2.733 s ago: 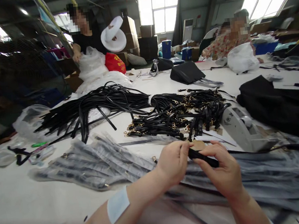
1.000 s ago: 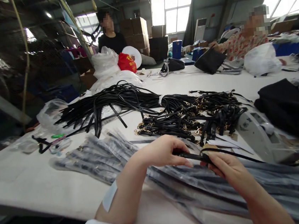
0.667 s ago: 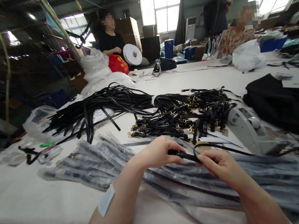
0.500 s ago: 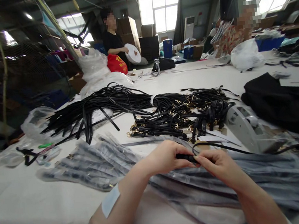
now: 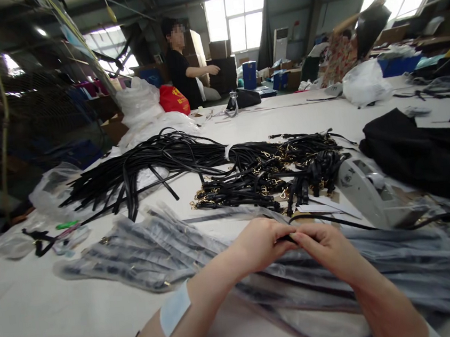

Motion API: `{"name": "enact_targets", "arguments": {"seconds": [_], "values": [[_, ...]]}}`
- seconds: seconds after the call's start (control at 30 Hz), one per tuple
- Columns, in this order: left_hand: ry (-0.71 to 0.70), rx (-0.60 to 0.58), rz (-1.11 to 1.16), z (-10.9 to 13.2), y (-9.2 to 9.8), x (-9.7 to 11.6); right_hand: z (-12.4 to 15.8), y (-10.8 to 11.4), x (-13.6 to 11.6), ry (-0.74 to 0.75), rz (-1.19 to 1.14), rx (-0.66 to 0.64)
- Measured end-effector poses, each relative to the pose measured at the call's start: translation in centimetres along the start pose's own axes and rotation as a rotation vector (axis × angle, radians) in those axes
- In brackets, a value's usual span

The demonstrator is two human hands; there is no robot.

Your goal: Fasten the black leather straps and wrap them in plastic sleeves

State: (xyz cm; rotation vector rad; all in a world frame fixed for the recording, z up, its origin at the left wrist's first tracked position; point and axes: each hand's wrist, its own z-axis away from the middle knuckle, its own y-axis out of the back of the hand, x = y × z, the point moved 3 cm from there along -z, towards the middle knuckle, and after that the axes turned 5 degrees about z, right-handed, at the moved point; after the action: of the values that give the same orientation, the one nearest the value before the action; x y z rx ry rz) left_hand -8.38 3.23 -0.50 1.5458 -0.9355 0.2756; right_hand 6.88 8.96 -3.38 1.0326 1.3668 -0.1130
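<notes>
My left hand (image 5: pixel 262 244) and my right hand (image 5: pixel 324 244) meet at the fingertips over plastic-wrapped straps (image 5: pixel 138 258). Both pinch a black strap (image 5: pixel 335 221), which runs off to the right from the fingers. Most of the part between my hands is hidden by the fingers. Beyond them lies a heap of short black straps with gold clasps (image 5: pixel 247 187). A bundle of long black straps (image 5: pixel 159 156), tied with a white band (image 5: pixel 228 152), stretches to the left behind it.
A grey tape dispenser (image 5: pixel 368 196) stands right of the clasps, beside black fabric (image 5: pixel 420 153). White plastic bags (image 5: pixel 138 105) and a red bag (image 5: pixel 173 100) lie at the back left. Two people (image 5: pixel 185 73) (image 5: pixel 338 57) are across the table (image 5: pixel 31 312).
My left hand has moved slightly right, closer to my right hand, covering more of the black piece. The person at the back left no longer shows the white roll and reaches out an arm.
</notes>
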Motion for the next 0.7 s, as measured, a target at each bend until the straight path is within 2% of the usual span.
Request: {"name": "enact_targets", "arguments": {"seconds": [0.23,0.33,0.53,0.63,0.7], "values": [[0.065,0.222,0.129,0.7,3.5,-0.2,0.5,0.7,0.9,-0.077,-0.159,0.03],[0.018,0.183,0.137,0.8,3.3,0.0,0.5,0.9,0.7,-0.042,-0.118,0.043],[-0.004,0.038,0.134,0.2,0.8,0.2,0.5,0.3,-0.1,0.035,-0.007,0.048],[-0.034,0.041,0.115,0.2,1.0,0.6,0.7,0.2,-0.2,0.061,0.007,0.05],[-0.054,0.069,0.094,0.5,1.8,1.0,0.8,0.5,-0.3,0.11,0.052,0.063]]}}
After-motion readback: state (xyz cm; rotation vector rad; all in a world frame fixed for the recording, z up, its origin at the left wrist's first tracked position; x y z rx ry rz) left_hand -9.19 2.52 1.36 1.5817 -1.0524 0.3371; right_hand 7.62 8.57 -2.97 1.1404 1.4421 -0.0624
